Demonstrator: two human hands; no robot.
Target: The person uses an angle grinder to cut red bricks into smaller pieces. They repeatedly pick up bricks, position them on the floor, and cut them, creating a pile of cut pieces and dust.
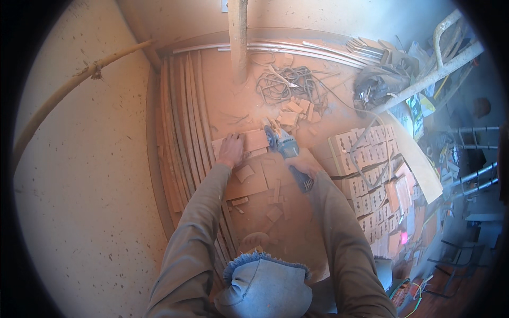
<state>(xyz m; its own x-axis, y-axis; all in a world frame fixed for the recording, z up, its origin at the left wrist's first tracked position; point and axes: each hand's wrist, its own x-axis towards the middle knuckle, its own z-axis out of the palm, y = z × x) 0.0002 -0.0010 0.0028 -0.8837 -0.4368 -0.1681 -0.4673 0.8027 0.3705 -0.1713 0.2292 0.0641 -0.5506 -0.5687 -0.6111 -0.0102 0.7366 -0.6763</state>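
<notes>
My right hand (pixel 308 163) is wrapped around the body of an angle grinder (pixel 288 148). Its round disc (pixel 271 138) stands at the right end of a reddish, dust-coated tile (pixel 255 140); whether the disc touches it I cannot tell. My left hand (pixel 231 150) bears down on the left part of that tile, its fingers bent together over the surface and holding it. Beneath and nearer to me lies a larger square tile (pixel 248 178) with a broken piece on top. Several small offcuts (pixel 274 213) are scattered on the dusty floor close by.
Long wooden strips (pixel 185 122) run along the left wall. Tile scraps (pixel 297 110) and a tangled cable (pixel 286 85) lie beyond the grinder. Stacked tile boxes (pixel 366 159) stand to the right, a cord across them. A wooden pole (pixel 238 42) rises at the back. Dust hazes the air.
</notes>
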